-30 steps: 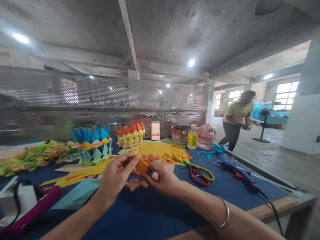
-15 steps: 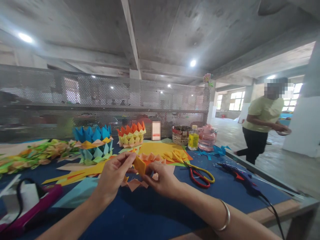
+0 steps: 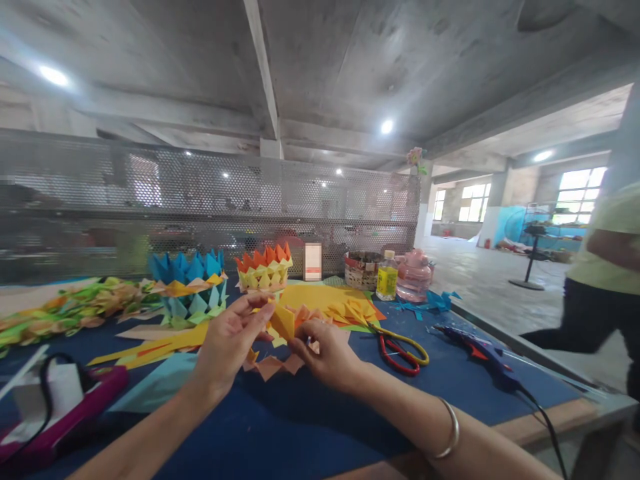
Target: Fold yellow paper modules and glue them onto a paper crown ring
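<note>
Between my two hands is a small folded piece of yellow paper (image 3: 283, 321). My left hand (image 3: 239, 333) pinches its upper left side between thumb and fingers. The fingers of my right hand (image 3: 323, 350) are closed on its lower right edge. Just below and behind my hands, a strip of peach folded paper points (image 3: 273, 368) lies on the blue table (image 3: 280, 427). A stack of yellow paper (image 3: 315, 297) and some yellow folded pieces (image 3: 353, 310) lie beyond. Scissors with red and yellow handles (image 3: 400, 353) rest to the right of my right hand.
Two folded-paper crowns, one blue (image 3: 190, 290) and one orange and yellow (image 3: 263, 267), stand at the back. A glue gun (image 3: 480, 353) with a cord lies at right. A bottle (image 3: 387, 277), basket (image 3: 361, 270) and pink jar (image 3: 414, 277) stand behind. A person (image 3: 600, 267) is at far right.
The yellow paper has tilted a little and shifted slightly right and up, with both hands still on it. The person at right has moved further right, partly out of view.
</note>
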A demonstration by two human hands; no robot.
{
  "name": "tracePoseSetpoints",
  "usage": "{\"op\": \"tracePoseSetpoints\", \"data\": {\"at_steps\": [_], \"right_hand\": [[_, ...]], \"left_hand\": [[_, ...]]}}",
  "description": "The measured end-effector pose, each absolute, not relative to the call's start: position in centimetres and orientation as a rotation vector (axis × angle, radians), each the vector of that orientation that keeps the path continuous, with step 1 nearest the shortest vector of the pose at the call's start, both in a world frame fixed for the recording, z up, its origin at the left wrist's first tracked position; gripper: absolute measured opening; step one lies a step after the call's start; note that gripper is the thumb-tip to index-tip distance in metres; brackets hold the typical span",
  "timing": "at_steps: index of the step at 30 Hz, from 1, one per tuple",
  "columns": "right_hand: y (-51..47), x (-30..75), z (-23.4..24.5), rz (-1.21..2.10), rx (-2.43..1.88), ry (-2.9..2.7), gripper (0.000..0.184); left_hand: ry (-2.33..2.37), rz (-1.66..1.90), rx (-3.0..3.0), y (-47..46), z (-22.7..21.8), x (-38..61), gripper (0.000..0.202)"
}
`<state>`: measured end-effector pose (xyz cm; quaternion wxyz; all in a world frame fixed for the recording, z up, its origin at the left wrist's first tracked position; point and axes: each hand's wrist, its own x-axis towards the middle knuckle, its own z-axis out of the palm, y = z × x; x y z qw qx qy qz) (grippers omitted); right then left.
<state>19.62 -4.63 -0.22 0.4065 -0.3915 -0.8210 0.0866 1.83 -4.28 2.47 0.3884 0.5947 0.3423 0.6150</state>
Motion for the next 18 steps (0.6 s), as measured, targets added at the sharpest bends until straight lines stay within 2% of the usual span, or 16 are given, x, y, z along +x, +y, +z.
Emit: {"op": "tracePoseSetpoints", "data": {"at_steps": [5, 9, 18], "right_hand": [[-4.54, 19.69, -0.33, 0.168, -0.974, -2.074, 0.018], [-4.29, 19.75, -0.48, 0.053, -0.933, -2.095, 0.012], [-4.37, 20.3, -0.16, -0.001, -0.934, -2.213, 0.01]], "left_hand": [[0.901, 1.371, 1.642, -4.59, 2.44, 1.86, 0.029], [0.938, 1.382, 1.687, -4.76, 2.37, 1.71, 0.024], [1.006, 1.454, 1.554, -4.81, 2.2, 1.74, 0.03]]}}
